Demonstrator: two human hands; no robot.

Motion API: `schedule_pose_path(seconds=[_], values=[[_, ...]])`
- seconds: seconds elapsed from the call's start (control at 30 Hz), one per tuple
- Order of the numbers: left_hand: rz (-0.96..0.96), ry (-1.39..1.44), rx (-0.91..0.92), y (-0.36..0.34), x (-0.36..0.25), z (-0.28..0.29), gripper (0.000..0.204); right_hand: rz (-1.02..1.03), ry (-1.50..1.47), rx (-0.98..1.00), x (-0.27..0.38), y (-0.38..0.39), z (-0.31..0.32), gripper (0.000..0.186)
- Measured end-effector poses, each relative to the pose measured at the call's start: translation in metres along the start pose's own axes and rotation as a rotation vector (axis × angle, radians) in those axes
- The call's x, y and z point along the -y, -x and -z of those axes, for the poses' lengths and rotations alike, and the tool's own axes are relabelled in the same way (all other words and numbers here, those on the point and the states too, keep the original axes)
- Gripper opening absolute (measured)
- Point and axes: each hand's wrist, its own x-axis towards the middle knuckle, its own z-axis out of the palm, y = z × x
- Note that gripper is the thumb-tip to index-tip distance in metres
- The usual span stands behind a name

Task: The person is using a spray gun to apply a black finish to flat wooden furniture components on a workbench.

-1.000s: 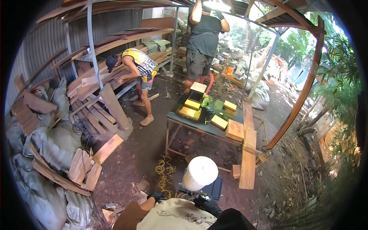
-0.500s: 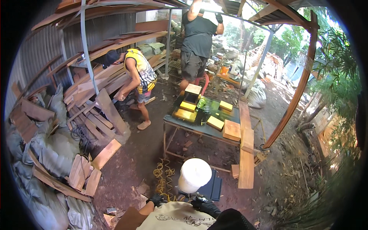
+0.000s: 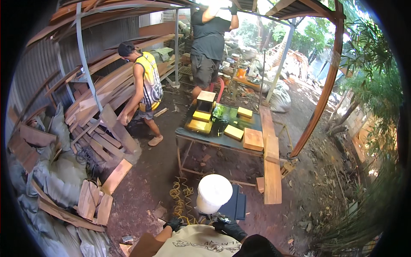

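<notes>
My right hand (image 3: 233, 229), in a black glove, is closed around a metal spray gun (image 3: 217, 217) in front of my body. A white round container (image 3: 214, 193) shows directly beyond the gun; whether it is joined to it I cannot tell. My left hand (image 3: 174, 223), also gloved in black, is curled at my left side beside a yellow coiled hose (image 3: 183, 198); what it holds is hidden. Ahead stands a dark-topped table (image 3: 231, 112) bearing several yellow blocks (image 3: 233, 132), a brown wooden block (image 3: 253, 139) and a dark box with a pale top (image 3: 206, 100).
A person in a yellow and white jersey (image 3: 146, 81) stands by stacked planks (image 3: 94, 90) at left. Another person in dark clothes (image 3: 208, 38) is behind the table. Long boards (image 3: 272, 171) lie along its right side; a leaning post (image 3: 319, 111) stands farther right.
The jersey-wearing person has straightened from a deeper bend and lowered an arm to the upright board. The whole view has shifted slightly; my hands stay in about the same place.
</notes>
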Motion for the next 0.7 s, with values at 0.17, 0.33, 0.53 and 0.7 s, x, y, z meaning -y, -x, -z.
schedule_pose_path(seconds=[0.17, 0.33, 0.53, 0.7], values=[[0.010, -0.051, 0.099, 0.004, -0.035, 0.025, 0.041, 0.028, 0.157, 0.055, -0.005, -0.009, 0.020, 0.035], [-0.008, -0.084, 0.014, 0.000, -0.021, 0.014, 0.037, 0.212, 0.278, 0.093, -0.014, -0.016, 0.018, 0.035], [-0.255, -0.153, -0.126, 0.007, -0.022, 0.021, 0.045, 0.501, 0.712, 0.130, -0.024, -0.023, 0.026, 0.035], [-0.202, -0.157, -0.186, 0.007, -0.011, 0.010, 0.040, 0.315, 0.444, 0.080, 0.008, -0.006, 0.006, 0.036]])
